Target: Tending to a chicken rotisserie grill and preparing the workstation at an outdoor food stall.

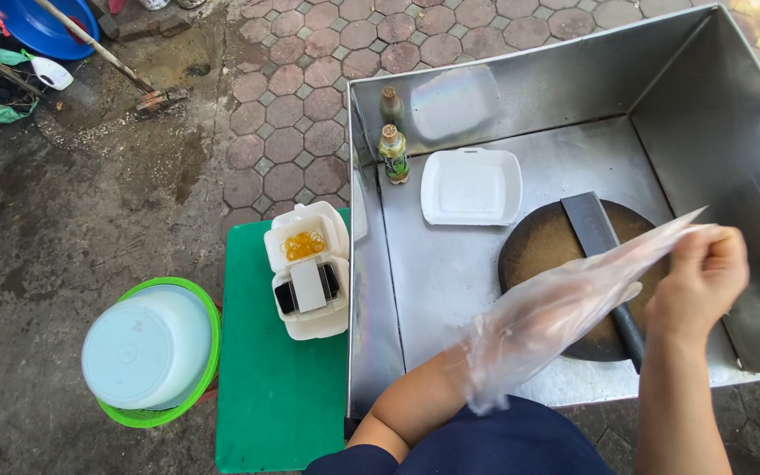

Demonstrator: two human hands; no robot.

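My left hand [534, 321] is inside a loose clear plastic glove [573, 295], fingers apart, held over the round wooden chopping board [538, 251]. My right hand [704, 277] pinches the glove's fingertip end and pulls it taut. A cleaver [593, 224] lies on the board, blade pointing away, its dark handle running under my right wrist. Board and cleaver rest in a steel tray-like counter [437, 281] with raised walls.
A closed white foam box [471, 186] and a small bottle [393, 154] stand at the back of the counter. On the green side table [266, 387] an open foam box [308, 268] holds yellow rubber bands. A pale bowl in a green basket [149, 350] sits on the ground.
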